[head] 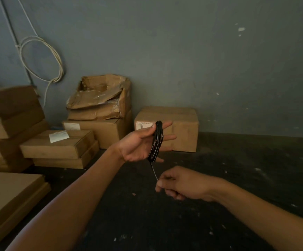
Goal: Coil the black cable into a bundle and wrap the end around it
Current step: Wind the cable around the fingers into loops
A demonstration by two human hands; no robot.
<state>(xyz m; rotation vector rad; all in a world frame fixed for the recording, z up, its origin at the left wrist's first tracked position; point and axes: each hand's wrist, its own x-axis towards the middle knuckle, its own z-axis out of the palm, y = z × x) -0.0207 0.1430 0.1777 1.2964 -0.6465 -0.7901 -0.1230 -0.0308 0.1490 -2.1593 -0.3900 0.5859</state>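
Note:
The black cable [157, 142] is wound in several loops around the fingers of my left hand [139, 144], which is held out palm-up at mid-frame with the fingers extended and the thumb resting on the coil. A short free tail [154, 171] of the cable runs down from the bottom of the coil. My right hand [179, 183] sits just below and to the right, its thumb and fingers pinched on the tail's end. The far side of the coil is hidden behind my fingers.
Cardboard boxes stand along the grey wall: a single box [179, 127] right behind my left hand, a torn stack [101, 105] to its left, and more stacks [58, 147] at far left. A white cable loop [44, 57] hangs on the wall. The floor [237, 178] is dark.

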